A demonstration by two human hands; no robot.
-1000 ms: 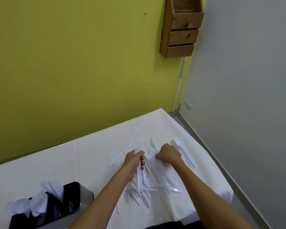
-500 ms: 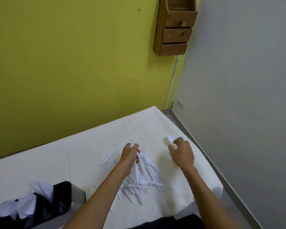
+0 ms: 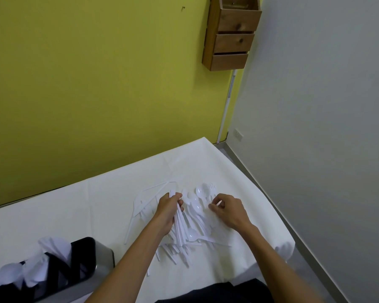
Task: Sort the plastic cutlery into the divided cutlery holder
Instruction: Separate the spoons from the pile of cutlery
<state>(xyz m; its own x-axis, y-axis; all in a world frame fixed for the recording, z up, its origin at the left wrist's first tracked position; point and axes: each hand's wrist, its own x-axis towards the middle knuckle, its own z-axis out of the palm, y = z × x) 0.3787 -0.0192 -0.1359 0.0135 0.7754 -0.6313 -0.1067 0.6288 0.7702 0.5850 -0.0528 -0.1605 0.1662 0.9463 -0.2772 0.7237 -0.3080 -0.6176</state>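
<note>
Two hands working: left hand gripping bundled cutlery; right hand, back from two o'clock, now pinching one piece; gathering continuing.

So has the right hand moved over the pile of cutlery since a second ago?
Yes. The right hand has shifted rightward, off the middle of the cutlery pile toward its right side, away from the left hand.

Your left hand and right hand are bare, with no rings or watch showing. Both forearms are uncovered; dark clothing shows at the bottom edge.
</note>
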